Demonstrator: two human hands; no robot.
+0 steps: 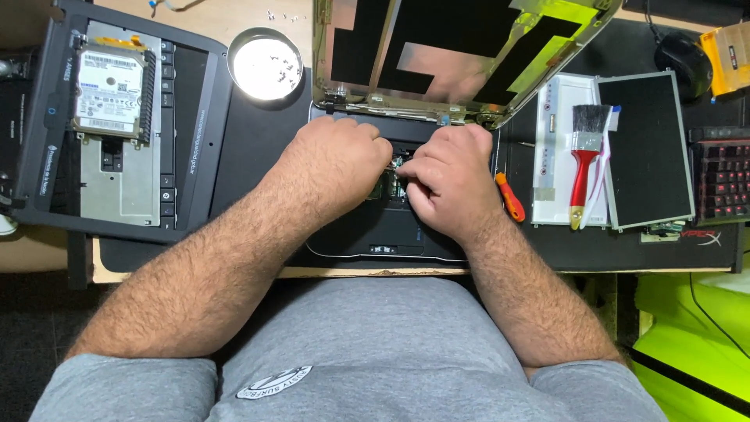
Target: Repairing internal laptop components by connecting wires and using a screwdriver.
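Hands, left (344, 160) and right (449, 176), fingers inside opened laptop base (375, 234).

The person wears a plain grey short-sleeved T-shirt (367, 344) that fills the lower middle of the frame. Near its bottom edge, just left of centre, sits a small round white-and-dark emblem (273, 382) with lettering around its rim. The 2 sleeves end at the lower left and lower right corners, leaving both forearms bare and covered in dark hair. The left hand (344, 160) and the right hand (451, 178) are bare too: no gloves, rings, watch or wristband show.
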